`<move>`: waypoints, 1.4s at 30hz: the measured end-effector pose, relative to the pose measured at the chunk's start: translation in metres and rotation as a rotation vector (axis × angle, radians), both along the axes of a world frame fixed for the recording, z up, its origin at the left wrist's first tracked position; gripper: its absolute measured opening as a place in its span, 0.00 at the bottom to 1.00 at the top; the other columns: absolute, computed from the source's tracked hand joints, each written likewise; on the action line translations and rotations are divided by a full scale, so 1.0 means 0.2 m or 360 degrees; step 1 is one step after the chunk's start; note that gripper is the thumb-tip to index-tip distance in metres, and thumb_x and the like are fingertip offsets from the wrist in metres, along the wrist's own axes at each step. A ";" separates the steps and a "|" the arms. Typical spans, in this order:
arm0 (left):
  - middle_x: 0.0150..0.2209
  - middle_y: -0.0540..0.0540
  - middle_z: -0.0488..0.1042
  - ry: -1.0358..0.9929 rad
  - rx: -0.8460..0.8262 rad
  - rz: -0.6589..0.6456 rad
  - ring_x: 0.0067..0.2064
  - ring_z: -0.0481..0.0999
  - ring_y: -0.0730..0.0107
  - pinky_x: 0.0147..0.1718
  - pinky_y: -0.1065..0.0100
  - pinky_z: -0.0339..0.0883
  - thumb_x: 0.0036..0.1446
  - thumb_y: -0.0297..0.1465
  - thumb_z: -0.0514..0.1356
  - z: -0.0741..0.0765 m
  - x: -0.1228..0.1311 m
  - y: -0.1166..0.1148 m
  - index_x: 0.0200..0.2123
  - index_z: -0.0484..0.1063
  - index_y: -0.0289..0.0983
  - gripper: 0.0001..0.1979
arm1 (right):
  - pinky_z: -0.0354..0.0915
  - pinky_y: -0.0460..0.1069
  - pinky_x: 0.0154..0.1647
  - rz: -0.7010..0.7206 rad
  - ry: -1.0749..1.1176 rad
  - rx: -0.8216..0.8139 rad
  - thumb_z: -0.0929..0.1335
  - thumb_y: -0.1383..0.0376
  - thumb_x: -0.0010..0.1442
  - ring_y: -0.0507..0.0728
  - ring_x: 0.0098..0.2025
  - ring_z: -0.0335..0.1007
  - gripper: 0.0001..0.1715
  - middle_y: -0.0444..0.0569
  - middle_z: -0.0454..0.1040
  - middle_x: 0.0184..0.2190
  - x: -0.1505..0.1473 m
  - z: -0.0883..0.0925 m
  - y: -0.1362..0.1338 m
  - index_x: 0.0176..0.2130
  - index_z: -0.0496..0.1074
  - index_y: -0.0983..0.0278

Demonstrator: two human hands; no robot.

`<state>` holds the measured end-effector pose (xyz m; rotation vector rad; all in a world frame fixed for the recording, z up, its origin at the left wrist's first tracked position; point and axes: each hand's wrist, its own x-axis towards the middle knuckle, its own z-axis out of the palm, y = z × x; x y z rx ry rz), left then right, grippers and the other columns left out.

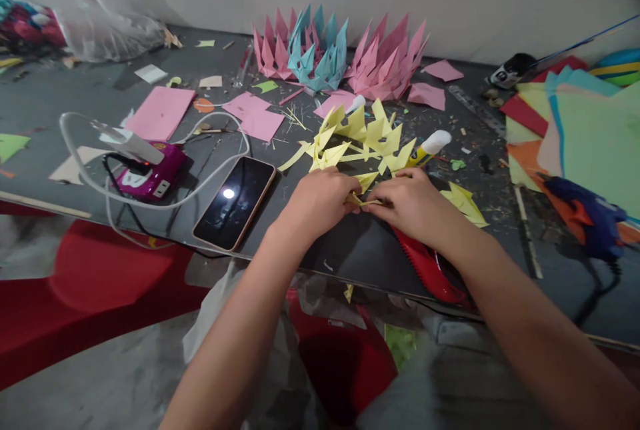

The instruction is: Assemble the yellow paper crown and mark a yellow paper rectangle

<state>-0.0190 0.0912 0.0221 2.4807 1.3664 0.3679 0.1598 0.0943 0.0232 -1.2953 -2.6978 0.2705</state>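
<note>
Both my hands meet near the table's front edge, pinching a small yellow paper strip (369, 203) between them. My left hand (327, 193) has its fingers closed on the strip's left end. Opposite it, my right hand (407, 200) grips the other end. Just beyond my fingers lie several folded yellow paper pieces (350, 127) with pointed tips, arranged in a rough ring. One more folded yellow piece (465, 203) rests right of my right wrist. A glue stick (433, 143) with a white cap sits behind my right hand. Below that forearm is a red serrated tool (433, 270), partly covered.
Pink crowns (387, 60) and a blue paper crown (320, 50) stand by the wall. Left are a phone (235, 203) and a purple power adapter (153, 173) with looping cables. A blue glue gun (597, 217) and coloured sheets (595, 130) lie right.
</note>
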 end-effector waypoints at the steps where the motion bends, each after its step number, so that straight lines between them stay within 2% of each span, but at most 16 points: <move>1: 0.31 0.43 0.76 0.0021 0.0014 -0.0059 0.37 0.72 0.63 0.36 0.65 0.61 0.52 0.29 0.59 0.00 0.01 0.00 0.36 0.76 0.36 0.09 | 0.54 0.54 0.44 0.0003 -0.0012 0.0013 0.67 0.65 0.57 0.56 0.34 0.72 0.07 0.44 0.78 0.29 0.00 0.00 0.00 0.28 0.73 0.61; 3: 0.31 0.43 0.76 0.0047 0.0023 -0.0145 0.37 0.71 0.64 0.37 0.64 0.61 0.53 0.27 0.58 -0.01 0.02 0.01 0.34 0.78 0.37 0.08 | 0.55 0.52 0.38 0.0008 -0.0032 0.0031 0.67 0.64 0.56 0.56 0.32 0.71 0.07 0.45 0.78 0.28 0.00 0.00 0.00 0.28 0.73 0.62; 6: 0.29 0.44 0.76 0.0042 -0.0001 -0.0157 0.36 0.71 0.65 0.37 0.65 0.60 0.54 0.26 0.56 -0.03 0.03 0.02 0.32 0.79 0.38 0.10 | 0.56 0.50 0.34 0.0038 -0.0004 -0.0017 0.67 0.64 0.57 0.55 0.31 0.71 0.08 0.46 0.77 0.27 0.01 -0.01 0.01 0.28 0.74 0.63; 10: 0.26 0.44 0.73 0.0008 -0.0042 -0.0077 0.34 0.70 0.65 0.33 0.66 0.59 0.54 0.28 0.57 -0.03 0.02 0.02 0.34 0.79 0.41 0.10 | 0.60 0.49 0.36 0.0094 0.0086 -0.0130 0.67 0.66 0.57 0.54 0.32 0.72 0.07 0.46 0.78 0.30 0.02 -0.01 0.03 0.30 0.75 0.63; 16: 0.24 0.45 0.71 -0.0028 -0.0017 -0.0048 0.32 0.70 0.67 0.30 0.67 0.58 0.54 0.27 0.57 -0.03 0.01 0.03 0.32 0.80 0.42 0.10 | 0.61 0.49 0.36 0.0114 0.0111 -0.0075 0.67 0.66 0.57 0.55 0.32 0.73 0.08 0.46 0.79 0.30 0.02 -0.01 0.03 0.29 0.76 0.63; 23: 0.25 0.45 0.73 -0.0039 0.0137 -0.0083 0.32 0.70 0.66 0.34 0.65 0.59 0.54 0.26 0.56 -0.01 0.01 0.02 0.31 0.79 0.39 0.11 | 0.57 0.50 0.35 0.0091 0.0110 0.0038 0.66 0.64 0.58 0.54 0.32 0.72 0.10 0.46 0.78 0.28 0.01 -0.01 0.02 0.29 0.75 0.63; 30: 0.23 0.46 0.71 0.0014 0.0260 -0.0139 0.35 0.69 0.65 0.34 0.64 0.57 0.54 0.25 0.56 0.04 0.02 0.00 0.27 0.78 0.39 0.11 | 0.49 0.54 0.46 0.0061 -0.0023 0.0274 0.64 0.66 0.59 0.54 0.33 0.70 0.13 0.43 0.78 0.28 0.00 0.02 -0.02 0.26 0.74 0.61; 36: 0.22 0.46 0.71 0.0116 0.0333 -0.0063 0.34 0.69 0.64 0.34 0.64 0.56 0.55 0.24 0.55 0.04 0.02 -0.02 0.26 0.76 0.37 0.11 | 0.47 0.53 0.41 -0.0005 -0.0160 0.0419 0.64 0.68 0.56 0.53 0.29 0.67 0.12 0.43 0.75 0.23 -0.05 0.01 -0.05 0.23 0.72 0.63; 42: 0.21 0.46 0.69 0.0184 0.0360 -0.0080 0.32 0.69 0.64 0.34 0.63 0.54 0.55 0.24 0.54 0.02 0.03 -0.03 0.26 0.75 0.38 0.11 | 0.46 0.54 0.42 -0.0092 -0.0175 0.0368 0.66 0.65 0.57 0.56 0.33 0.69 0.09 0.46 0.76 0.26 -0.05 0.03 -0.07 0.27 0.73 0.63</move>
